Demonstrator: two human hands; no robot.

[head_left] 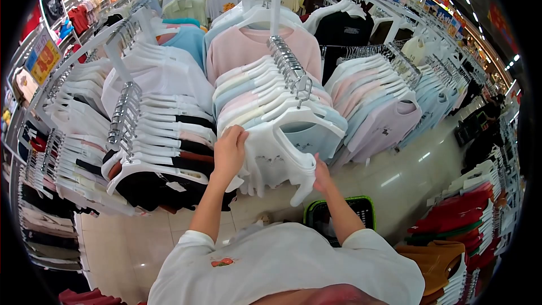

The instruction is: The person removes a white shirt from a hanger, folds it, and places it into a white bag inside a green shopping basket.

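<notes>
A white T-shirt (pixel 271 161) with a small dark print hangs partly on a white hanger (pixel 293 116) at the front of the middle rail. The hanger's right arm looks bare, and the shirt's right shoulder droops below it. My left hand (pixel 230 148) is closed on the shirt's left shoulder at the hanger's left end. My right hand (pixel 322 175) pinches the fabric at the shirt's right side, its fingertips partly hidden. Just behind hangs a light blue shirt (pixel 309 137), followed by a row of pastel shirts (pixel 243 87).
Black and white tops (pixel 164 178) hang on the rail to the left, lilac and pink shirts (pixel 387 116) to the right. A black basket with a green rim (pixel 370 202) stands on the floor below my right arm. Red and brown clothes (pixel 451 220) hang at lower right.
</notes>
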